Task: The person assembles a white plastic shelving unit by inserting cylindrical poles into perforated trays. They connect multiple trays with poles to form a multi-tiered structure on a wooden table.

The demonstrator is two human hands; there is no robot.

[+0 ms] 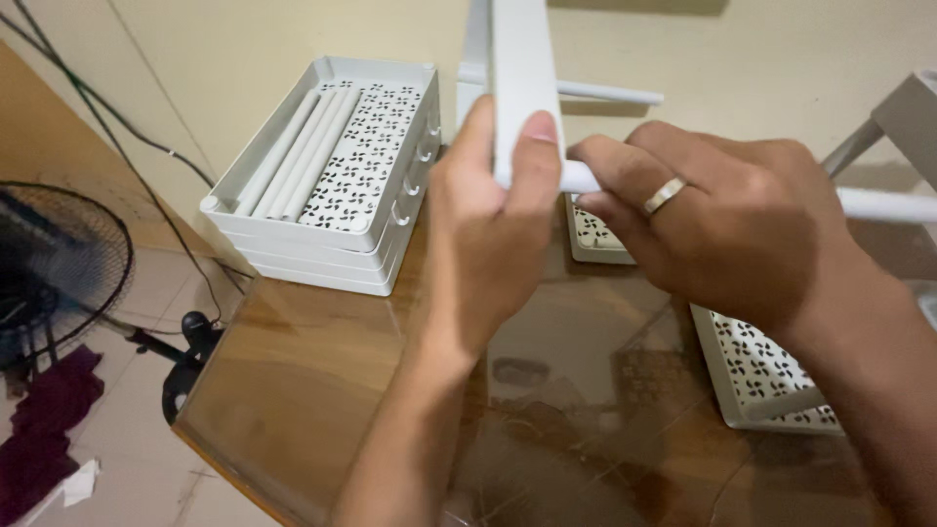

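My left hand [483, 229] grips the lower end of a white upright shelf panel [522, 68] that rises out of the top of the view. My right hand [717, 224], with a ring on one finger, closes around a white tube [883, 203] that runs off to the right and meets the panel at its left end. A second white tube [605, 93] sticks out from the panel higher up. Under my hands lies a white perforated tray [756, 366] on the glass-topped wooden table [293, 371].
A stack of white perforated trays [327, 171] with several white tubes inside sits at the table's back left corner, against the cream wall. A black floor fan [54, 263] and dark cloth [49, 420] are on the floor to the left. Another white frame part [908, 117] shows at right.
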